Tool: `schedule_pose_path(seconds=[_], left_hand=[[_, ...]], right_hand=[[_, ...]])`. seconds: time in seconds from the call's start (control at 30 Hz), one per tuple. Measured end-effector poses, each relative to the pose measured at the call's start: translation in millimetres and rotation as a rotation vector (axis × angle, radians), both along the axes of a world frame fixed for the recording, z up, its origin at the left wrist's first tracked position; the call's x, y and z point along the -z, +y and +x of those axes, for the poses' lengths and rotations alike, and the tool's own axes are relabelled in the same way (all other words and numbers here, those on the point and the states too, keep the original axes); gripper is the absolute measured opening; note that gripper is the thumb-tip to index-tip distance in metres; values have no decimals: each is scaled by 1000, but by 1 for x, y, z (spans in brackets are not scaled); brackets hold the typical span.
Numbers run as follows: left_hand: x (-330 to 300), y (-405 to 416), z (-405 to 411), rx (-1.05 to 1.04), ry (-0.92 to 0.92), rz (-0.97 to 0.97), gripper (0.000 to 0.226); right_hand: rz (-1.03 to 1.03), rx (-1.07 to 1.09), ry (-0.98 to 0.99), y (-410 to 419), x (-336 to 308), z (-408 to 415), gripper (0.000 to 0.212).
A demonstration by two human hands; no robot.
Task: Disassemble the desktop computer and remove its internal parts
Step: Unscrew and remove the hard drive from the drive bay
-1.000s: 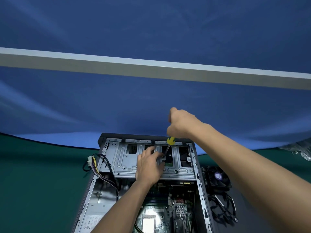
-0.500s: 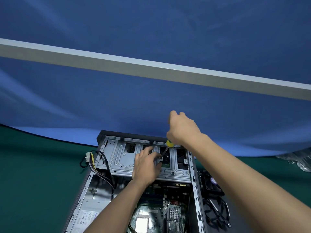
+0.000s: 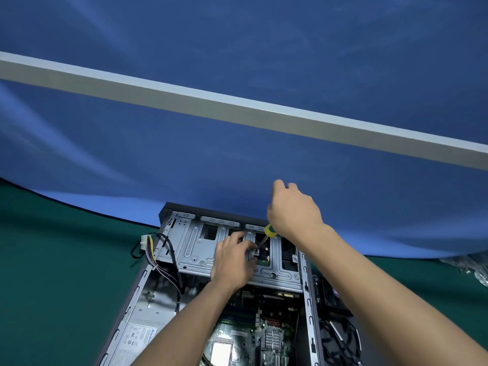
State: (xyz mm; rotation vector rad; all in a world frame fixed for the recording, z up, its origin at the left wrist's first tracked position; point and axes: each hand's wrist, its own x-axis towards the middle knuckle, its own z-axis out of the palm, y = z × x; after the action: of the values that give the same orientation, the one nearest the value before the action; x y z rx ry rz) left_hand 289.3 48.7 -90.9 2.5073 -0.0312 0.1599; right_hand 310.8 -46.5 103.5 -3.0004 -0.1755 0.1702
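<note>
An open desktop case [image 3: 307, 299] lies on the green table. A silver drive cage [image 3: 195, 249] spans its far end, and the motherboard [image 3: 253, 336] shows below it. My right hand [image 3: 293, 210] grips a yellow-handled screwdriver [image 3: 270, 230] whose shaft slants down to a point on the cage. My left hand [image 3: 233, 260] rests on the cage, its fingers pinched round the screwdriver tip. What is under the tip is hidden by the fingers.
A bundle of power cables with a white connector [image 3: 146, 245] hangs over the case's left wall. The power supply [image 3: 148, 323] fills the near left of the case. A black fan [image 3: 334, 294] and loose black cables [image 3: 340, 339] lie right of the case. A blue cloth backdrop [image 3: 237, 167] hangs behind.
The view has shifted slightly, so the case sits a little lower left in frame. Both hands stay at the same spot on the drive cage with the screwdriver.
</note>
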Motion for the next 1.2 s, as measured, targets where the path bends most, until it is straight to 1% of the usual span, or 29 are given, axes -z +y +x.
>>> schedule_pose_path(seconds=[0.07, 0.1, 0.2, 0.3, 0.4, 0.43, 0.47, 0.5, 0.57, 0.6, 0.67, 0.73, 0.83, 0.87, 0.93, 1.0, 1.03, 1.1, 1.13, 1.2], left_hand=[[0, -1, 0, -6, -2, 8, 27], [1, -1, 0, -12, -3, 8, 26], [1, -2, -1, -25, 5, -7, 26], [-1, -1, -1, -18, 8, -17, 24], [-1, -1, -1, -25, 22, -17, 25], [-1, -1, -1, -28, 27, -20, 26], [-1, 0, -1, -28, 27, -20, 27], [-1, 0, -1, -23, 22, -19, 28], [-3, 0, -1, -14, 8, -18, 26], [-3, 0, -1, -13, 5, -16, 26], [-3, 0, -1, -22, 13, -17, 24], [-2, 0, -2, -39, 33, -40, 23], [-3, -1, -2, -33, 47, -41, 22], [-3, -1, -2, -36, 47, -39, 20], [-4, -1, -1, -47, 52, -46, 19], [-4, -1, 0, -55, 71, -73, 21], [-5, 0, 1, -52, 77, -84, 22], [-7, 1, 2, -41, 82, -102, 21], [-7, 2, 2, -41, 82, -111, 20], [-7, 3, 2, -47, 81, -114, 19]], right_hand=[[39, 17, 58, -1, -3, 1, 24], [33, 36, 65, -2, -2, 1, 23], [-8, 52, -17, -6, 3, -2, 24], [98, -6, -71, -10, 7, -2, 12], [202, -22, -63, -11, 5, 0, 16], [216, -15, -69, -10, 6, 0, 21], [219, -17, -80, -10, 7, -1, 27], [208, -34, -85, -9, 8, -1, 28], [198, -78, -64, -8, 8, 0, 15], [205, -89, -33, -7, 6, 0, 12], [179, -66, 9, -8, 3, 2, 19], [151, -23, 3, -10, 2, 5, 22], [229, -1, 47, -15, 2, 9, 11], [219, -8, 43, -16, 1, 8, 14], [136, -23, -24, -16, 2, 5, 17], [110, 6, -80, -16, 4, 2, 26], [146, 13, -77, -16, 6, 3, 25], [226, 29, -41, -15, 7, 4, 15], [229, 37, -35, -14, 5, 3, 18], [115, 49, -71, -13, 5, 0, 26]])
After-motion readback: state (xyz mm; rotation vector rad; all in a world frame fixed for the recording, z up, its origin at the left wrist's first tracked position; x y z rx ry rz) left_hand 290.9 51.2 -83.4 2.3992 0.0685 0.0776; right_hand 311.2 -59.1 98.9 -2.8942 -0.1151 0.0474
